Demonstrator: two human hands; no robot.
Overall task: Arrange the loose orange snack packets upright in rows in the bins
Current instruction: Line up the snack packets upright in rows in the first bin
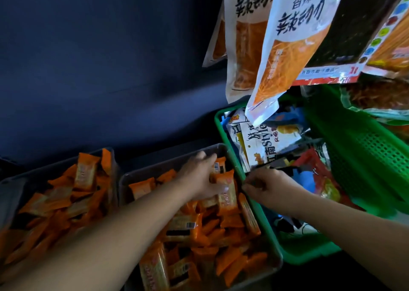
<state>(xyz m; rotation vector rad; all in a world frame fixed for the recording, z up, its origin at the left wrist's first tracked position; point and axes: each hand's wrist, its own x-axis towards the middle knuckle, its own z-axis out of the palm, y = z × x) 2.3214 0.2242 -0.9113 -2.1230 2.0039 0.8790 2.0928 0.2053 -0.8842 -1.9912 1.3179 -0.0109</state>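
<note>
Two clear bins hold loose orange snack packets: the left bin and the right bin. In the right bin's far corner my left hand grips an upright orange packet, with another upright packet just behind it. Many more packets lie jumbled below. My right hand has its fingers curled at the seam between the right bin and the green basket, pinching something small and dark that I cannot make out.
A green basket full of mixed snack bags stands right of the bins. A second green basket sits behind it. Large orange-and-white bags hang overhead at top right. A dark wall fills the back left.
</note>
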